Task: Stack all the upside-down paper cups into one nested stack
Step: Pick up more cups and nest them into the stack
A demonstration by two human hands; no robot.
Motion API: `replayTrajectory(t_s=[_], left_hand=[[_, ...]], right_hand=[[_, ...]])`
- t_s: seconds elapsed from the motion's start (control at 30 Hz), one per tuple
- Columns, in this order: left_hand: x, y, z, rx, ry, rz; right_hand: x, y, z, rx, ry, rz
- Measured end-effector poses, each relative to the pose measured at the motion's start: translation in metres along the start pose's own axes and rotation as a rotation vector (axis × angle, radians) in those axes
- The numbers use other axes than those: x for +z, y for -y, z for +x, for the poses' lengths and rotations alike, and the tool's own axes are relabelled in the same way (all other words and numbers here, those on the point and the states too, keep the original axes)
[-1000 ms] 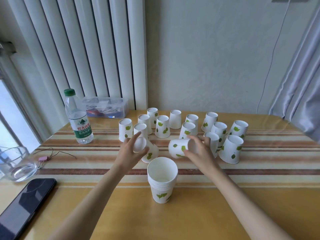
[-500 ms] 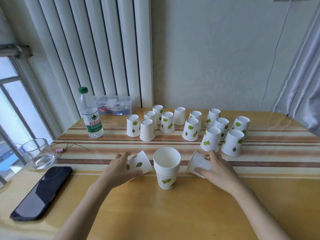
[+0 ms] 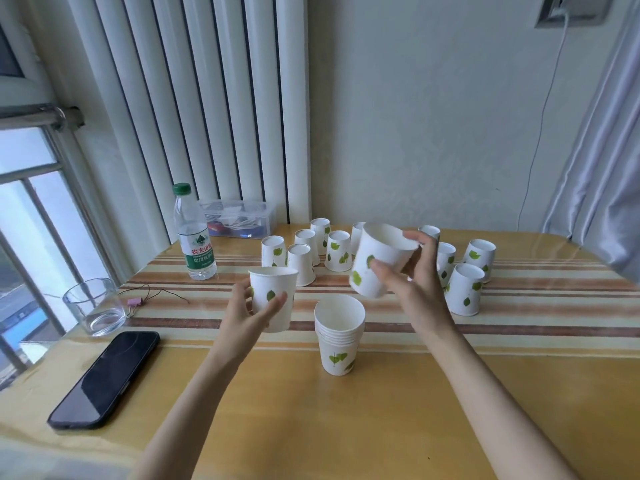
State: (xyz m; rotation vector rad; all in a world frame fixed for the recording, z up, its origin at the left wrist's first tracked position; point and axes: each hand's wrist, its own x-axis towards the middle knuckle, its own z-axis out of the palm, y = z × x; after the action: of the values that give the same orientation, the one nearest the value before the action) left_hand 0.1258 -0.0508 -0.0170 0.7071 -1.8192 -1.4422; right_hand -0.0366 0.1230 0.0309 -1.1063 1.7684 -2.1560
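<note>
A nested stack of white paper cups with green leaves [image 3: 338, 336] stands mouth-up on the table, near its middle. My left hand [image 3: 246, 315] grips one paper cup [image 3: 273, 292] mouth-up, just left of the stack. My right hand [image 3: 414, 284] holds another cup [image 3: 379, 259] tilted, mouth up, above and right of the stack. Behind them several upside-down cups [image 3: 337, 251] stand in rows, with more at the right [image 3: 465, 289]. Some of these are hidden behind my right hand.
A water bottle [image 3: 194, 233] stands at the back left, with a clear plastic box [image 3: 239, 220] behind it. A glass [image 3: 93, 306] and a black phone [image 3: 105, 377] lie at the left. The striped cloth [image 3: 519, 306] covers the table's far half.
Both hands have lifted their cups off the table and turned them mouth-up. The right cup rose above the stack; the left one hangs beside it.
</note>
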Motion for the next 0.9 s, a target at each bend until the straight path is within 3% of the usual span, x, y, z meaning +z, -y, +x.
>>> replayTrajectory(t_s=[0.13, 0.37, 0.53, 0.63, 0.9], left_hand=[[-0.01, -0.006, -0.01, 0.044, -0.055, -0.113], [-0.015, -0.017, -0.029, 0.106, 0.011, -0.192], [0.009, -0.045, -0.034, 0.228, 0.108, -0.242], [0.035, -0.055, -0.026, 0.278, 0.204, -0.227], [0.06, 0.008, -0.031, 0.151, 0.353, 0.091]], right_hand=[[0.017, -0.008, -0.012, 0.011, 0.222, -0.141], [0.008, -0.051, -0.042, 0.158, 0.525, -0.536], [-0.008, -0.041, -0.045, 0.206, 0.43, -0.341], [-0.02, -0.046, -0.05, 0.238, 0.401, -0.377], [-0.041, -0.07, -0.069, 0.277, 0.326, -0.465]])
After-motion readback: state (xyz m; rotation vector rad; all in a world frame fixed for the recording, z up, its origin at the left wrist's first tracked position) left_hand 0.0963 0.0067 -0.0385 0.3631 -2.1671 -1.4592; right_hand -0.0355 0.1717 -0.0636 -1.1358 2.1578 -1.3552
